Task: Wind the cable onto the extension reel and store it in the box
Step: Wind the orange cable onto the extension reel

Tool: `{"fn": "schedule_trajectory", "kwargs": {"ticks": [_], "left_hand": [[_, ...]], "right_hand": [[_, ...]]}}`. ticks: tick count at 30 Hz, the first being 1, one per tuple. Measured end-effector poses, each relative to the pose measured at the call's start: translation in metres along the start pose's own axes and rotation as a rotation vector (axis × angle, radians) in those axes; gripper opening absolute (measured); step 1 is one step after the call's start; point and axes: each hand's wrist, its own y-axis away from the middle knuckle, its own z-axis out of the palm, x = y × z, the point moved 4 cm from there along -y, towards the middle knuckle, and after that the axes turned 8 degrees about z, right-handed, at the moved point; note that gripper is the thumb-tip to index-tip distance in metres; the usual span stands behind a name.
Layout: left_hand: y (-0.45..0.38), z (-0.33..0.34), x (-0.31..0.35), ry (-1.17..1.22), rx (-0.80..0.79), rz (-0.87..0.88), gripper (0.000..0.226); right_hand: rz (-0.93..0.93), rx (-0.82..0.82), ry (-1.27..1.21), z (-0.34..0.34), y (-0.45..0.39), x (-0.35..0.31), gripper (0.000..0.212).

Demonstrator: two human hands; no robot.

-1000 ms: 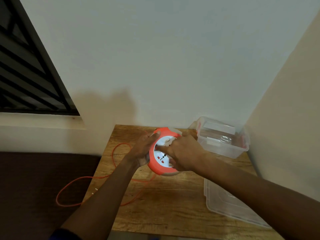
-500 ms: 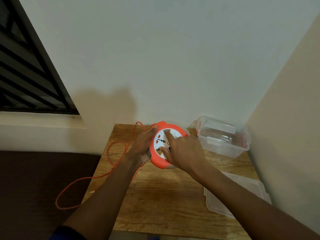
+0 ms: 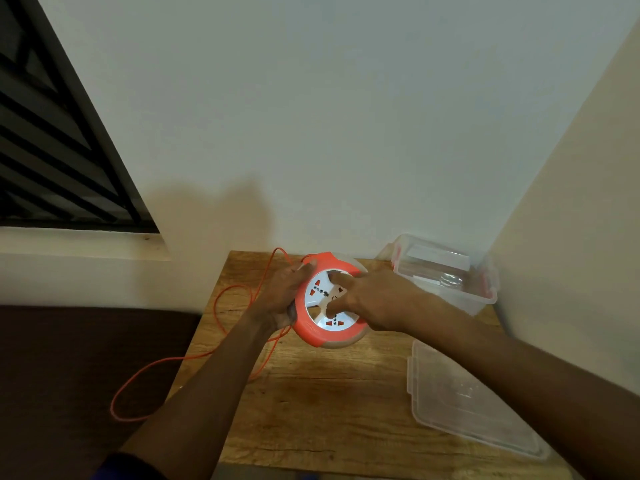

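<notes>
Currently: extension reel (image 3: pixel 313 332), orange rim, white socket face, tilting above wooden table (image 3: pixel 311 403). Left hand (image 3: pixel 282 299) gripping reel's left edge, fingers curling round rim. Right hand (image 3: pixel 375 301) resting on socket face, fingertips (image 3: pixel 337 279) pressing into hub recesses. Orange cable (image 3: pixel 221 303) looping left of left fingers, trailing off table. Clear box (image 3: pixel 446 275) sitting beyond right knuckles, open; contents unclear. Clear lid (image 3: pixel 464 400) lying flat nearer, under right forearm.

Orange reel (image 3: pixel 313 336), loose cable (image 3: pixel 221 299), open box (image 3: pixel 446 275)
</notes>
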Motion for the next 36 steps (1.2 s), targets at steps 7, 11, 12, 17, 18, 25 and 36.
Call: {"fn": "schedule_trajectory", "kwargs": {"ticks": [7,11,12,17,18,25,36], "left_hand": [[-0.001,0.008,-0.003,-0.053,-0.026,-0.028,0.055],[0.002,0.01,0.0,-0.065,-0.037,-0.026,0.059],[0.002,0.01,0.002,-0.071,-0.046,-0.019,0.06],[0.002,0.006,0.006,-0.005,0.003,0.013,0.048],[0.002,0.006,0.006,0.007,0.028,0.023,0.047],[-0.004,0.003,0.002,-0.002,0.17,0.091,0.045],[0.001,0.004,-0.006,-0.055,0.121,0.045,0.061]], "right_hand": [[-0.056,0.045,0.235,-0.003,-0.003,-0.012,0.067],[-0.081,0.076,0.274,-0.002,-0.009,-0.022,0.069],[-0.073,0.086,0.271,0.0,-0.01,-0.021,0.072],[0.159,0.277,0.01,0.008,-0.014,-0.014,0.075],[0.244,0.298,-0.06,0.012,-0.016,-0.012,0.071],[0.732,0.402,-0.621,0.035,-0.016,-0.012,0.072],[0.67,0.341,-0.42,0.03,-0.009,-0.017,0.058]]}}
